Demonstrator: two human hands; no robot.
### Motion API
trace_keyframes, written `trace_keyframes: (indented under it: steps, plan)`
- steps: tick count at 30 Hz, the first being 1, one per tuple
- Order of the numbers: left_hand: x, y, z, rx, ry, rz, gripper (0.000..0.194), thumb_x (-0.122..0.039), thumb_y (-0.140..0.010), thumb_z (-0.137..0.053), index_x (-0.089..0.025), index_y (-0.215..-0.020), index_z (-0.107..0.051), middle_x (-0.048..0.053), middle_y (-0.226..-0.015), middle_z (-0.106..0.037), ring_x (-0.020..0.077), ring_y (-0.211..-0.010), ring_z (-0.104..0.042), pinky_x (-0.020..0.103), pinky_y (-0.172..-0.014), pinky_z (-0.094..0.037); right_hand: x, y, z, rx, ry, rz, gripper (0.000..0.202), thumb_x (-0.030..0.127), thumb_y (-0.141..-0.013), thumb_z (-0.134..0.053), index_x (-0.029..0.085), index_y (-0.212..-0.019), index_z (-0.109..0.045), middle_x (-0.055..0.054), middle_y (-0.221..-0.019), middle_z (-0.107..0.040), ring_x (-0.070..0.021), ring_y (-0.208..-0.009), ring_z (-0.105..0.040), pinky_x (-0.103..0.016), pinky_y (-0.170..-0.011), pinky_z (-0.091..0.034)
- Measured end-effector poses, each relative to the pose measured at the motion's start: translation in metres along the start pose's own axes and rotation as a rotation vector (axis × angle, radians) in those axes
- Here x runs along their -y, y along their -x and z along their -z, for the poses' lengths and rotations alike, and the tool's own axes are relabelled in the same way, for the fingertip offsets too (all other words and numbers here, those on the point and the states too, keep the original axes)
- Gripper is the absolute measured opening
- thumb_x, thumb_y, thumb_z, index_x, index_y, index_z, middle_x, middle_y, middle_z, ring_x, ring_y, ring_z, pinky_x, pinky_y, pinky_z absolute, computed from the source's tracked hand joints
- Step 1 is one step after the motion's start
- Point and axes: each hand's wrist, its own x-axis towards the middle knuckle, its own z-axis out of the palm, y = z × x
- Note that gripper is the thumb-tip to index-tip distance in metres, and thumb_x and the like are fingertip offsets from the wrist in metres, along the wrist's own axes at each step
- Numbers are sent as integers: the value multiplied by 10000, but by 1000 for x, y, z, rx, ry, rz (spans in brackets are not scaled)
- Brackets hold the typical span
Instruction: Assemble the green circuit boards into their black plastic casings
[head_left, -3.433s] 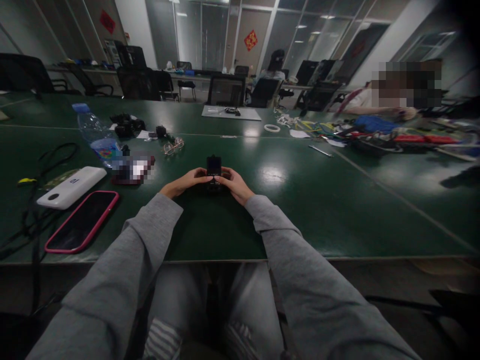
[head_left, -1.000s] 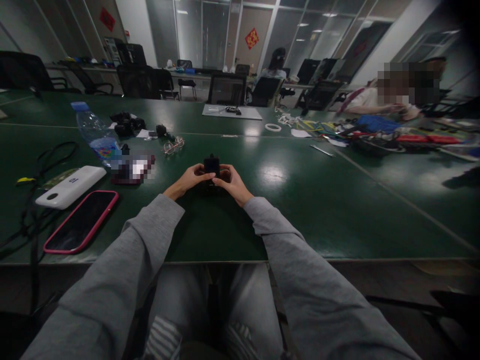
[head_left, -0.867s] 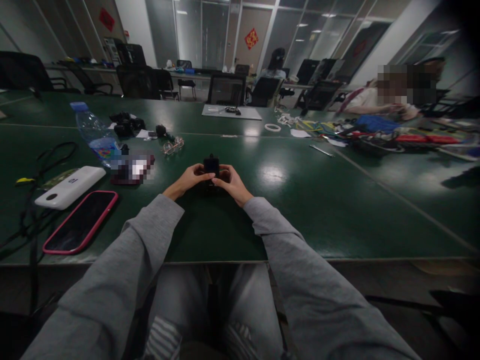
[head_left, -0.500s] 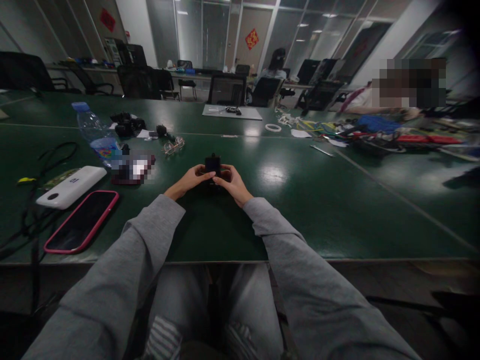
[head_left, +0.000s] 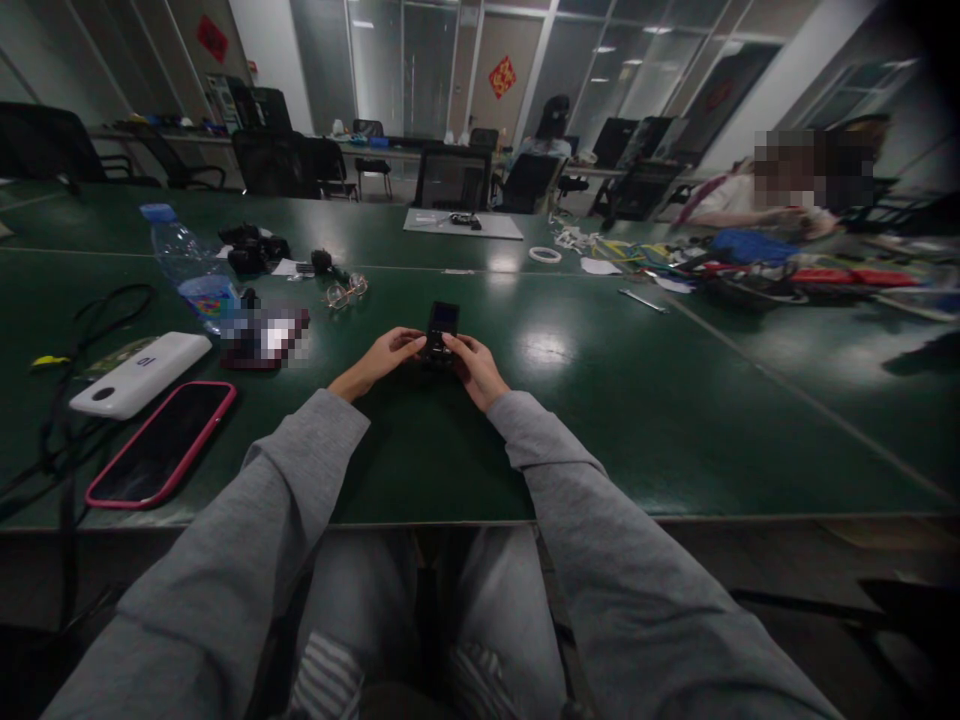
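I have a green table (head_left: 600, 440) before me. It bears a pink-edged phone (head_left: 161, 445), a plastic bottle (head_left: 178, 250), glasses (head_left: 346, 292) and a white ring (head_left: 545, 260)

This looks like an office used as a workroom, judging by the long green counter (head_left: 660, 430), the black mesh-backed chair (head_left: 453, 182) beyond it, the far glass partition (head_left: 405, 75) and the tangled cables (head_left: 622, 250) at right.
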Motion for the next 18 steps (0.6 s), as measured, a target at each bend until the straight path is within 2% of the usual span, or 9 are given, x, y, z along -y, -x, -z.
trace_keyframes:
  steps: [4, 7, 10, 14, 18]
  plan:
    - [3, -2, 1, -28, 0, 14, 454, -501, -836, -595, -166, -1143, -575, 102, -1114, -655, 174, -894, -624, 320, -782, -456, -2, -1, 1, -86, 187, 137, 627, 530, -666, -742, 220, -1155, -500, -59, -1021, -602, -216, -967, -590, -398, -895, -488]
    - [7, -5, 2, -80, 18, 13, 441, -510, -860, -557, -176, -1148, -568, 103, -1136, -645, 171, -913, -620, 306, -776, -451, 2, -1, 5, -155, 448, 371, 586, 422, -690, -734, 231, -1197, -512, -68, -1052, -568, -241, -1004, -549, -444, -948, -450]
    - [9, -7, 3, -183, 18, 7, 422, -494, -893, -513, -178, -1168, -558, 108, -1172, -628, 181, -984, -599, 312, -816, -447, 9, 3, 7, -168, 740, 581, 533, 307, -695, -712, 245, -1200, -555, -85, -1100, -521, -283, -1079, -486, -487, -1002, -394]
    - [8, -7, 5, -280, 7, 12, 378, -459, -915, -477, -182, -1160, -558, 105, -1191, -618, 195, -1047, -573, 324, -859, -444, 10, 5, 6, -102, 936, 619, 539, 250, -692, -693, 263, -1217, -575, -94, -1046, -498, -319, -1063, -466, -530, -964, -396]
    - [7, -7, 4, -266, -26, 37, 365, -443, -916, -476, -177, -1151, -559, 108, -1207, -615, 207, -1092, -561, 341, -913, -431, 2, 4, 6, -21, 971, 572, 488, 257, -711, -691, 256, -1188, -590, -94, -1041, -516, -316, -1049, -482, -533, -948, -402]
